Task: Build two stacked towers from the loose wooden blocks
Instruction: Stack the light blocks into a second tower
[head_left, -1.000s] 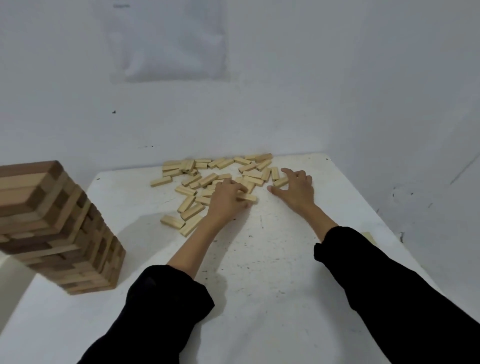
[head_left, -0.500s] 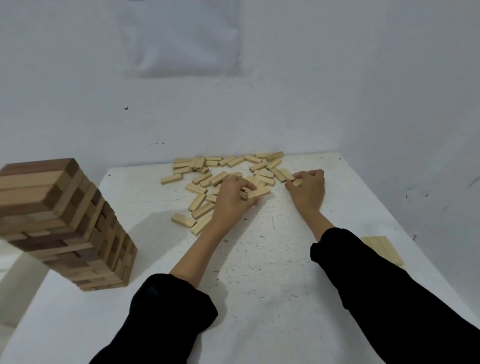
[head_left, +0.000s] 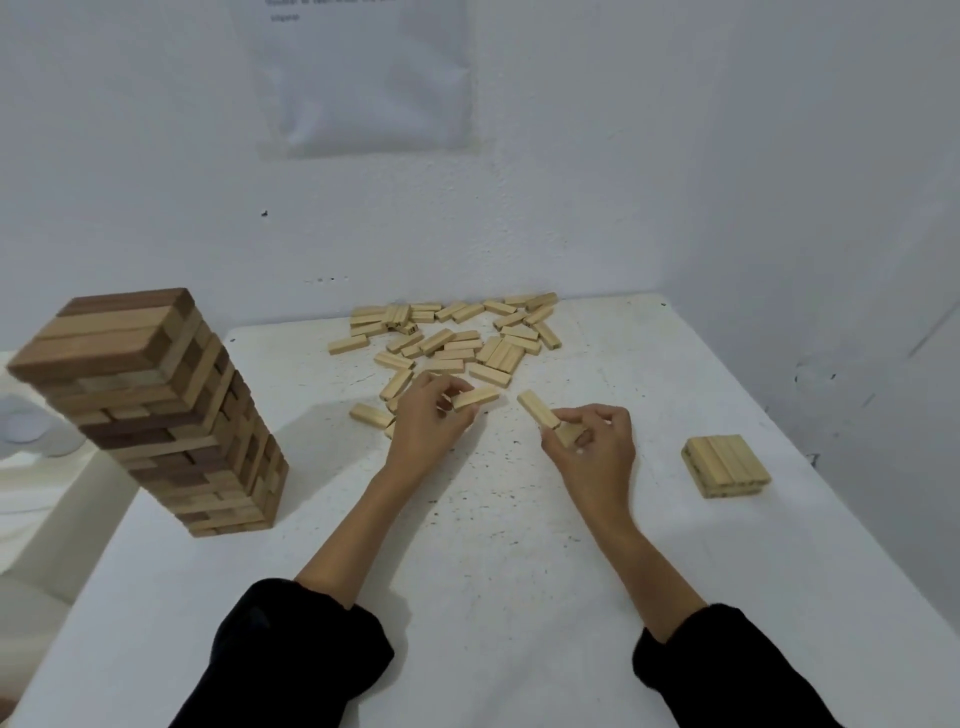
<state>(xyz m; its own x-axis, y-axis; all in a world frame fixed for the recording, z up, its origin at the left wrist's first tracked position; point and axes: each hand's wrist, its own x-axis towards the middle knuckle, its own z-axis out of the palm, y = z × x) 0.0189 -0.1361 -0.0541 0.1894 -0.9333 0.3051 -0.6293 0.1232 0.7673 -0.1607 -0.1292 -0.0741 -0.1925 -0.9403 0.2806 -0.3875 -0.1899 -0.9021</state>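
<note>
A tall tower (head_left: 156, 410) of mixed light and dark wooden blocks stands at the table's left. A low stack (head_left: 726, 465) of light blocks, two layers high, lies at the right. Several loose light blocks (head_left: 457, 338) are scattered at the far middle of the table. My left hand (head_left: 428, 428) pinches one light block (head_left: 475, 397) just above the table, in front of the pile. My right hand (head_left: 592, 447) grips light blocks (head_left: 540, 410), one sticking out up and to the left.
The white table (head_left: 493, 545) ends at a white wall behind the pile and at an edge close to the low stack on the right. A sheet of paper (head_left: 363, 78) hangs on the wall. A white object (head_left: 31, 426) sits left of the tower.
Both hands have drawn back from the pile toward me, each lifting a block out of it. The view has shifted, bringing the low stack at the right fully into sight.
</note>
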